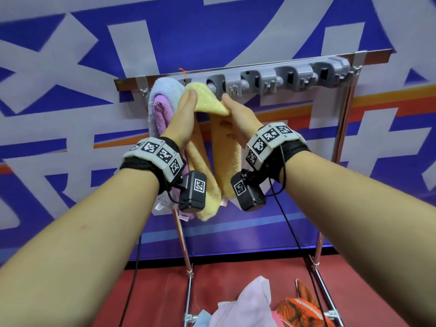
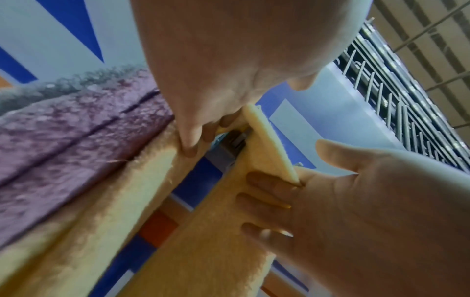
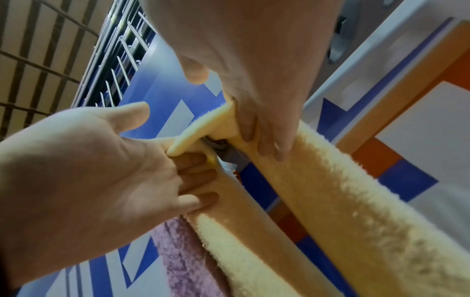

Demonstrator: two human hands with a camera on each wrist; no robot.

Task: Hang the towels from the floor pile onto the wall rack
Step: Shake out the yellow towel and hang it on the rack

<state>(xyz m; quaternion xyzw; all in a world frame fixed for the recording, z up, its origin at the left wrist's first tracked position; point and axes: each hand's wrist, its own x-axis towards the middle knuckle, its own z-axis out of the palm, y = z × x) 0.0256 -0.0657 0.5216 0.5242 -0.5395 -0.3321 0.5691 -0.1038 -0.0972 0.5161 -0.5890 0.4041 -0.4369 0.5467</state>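
Up at the centre of the head view, both hands hold a yellow towel [image 1: 207, 102] draped over the grey wall rack [image 1: 271, 79]. Left hand [image 1: 182, 114] and right hand [image 1: 238, 114] each pinch a side of its fold, fingers behind the cloth. Just left of it hang a lilac towel [image 1: 162, 90] and a pink towel [image 1: 161, 114]. More cloths [image 1: 247, 303] lie at the bottom of the frame, on the red floor [image 1: 153, 291].

head: looks forward and slightly down at wall rack [image 1: 278, 77], arm's reach | left wrist: close, looks up along left hand [image 2: 229, 66] | right wrist: close, looks up | shared: yellow towel [image 1: 207, 100]
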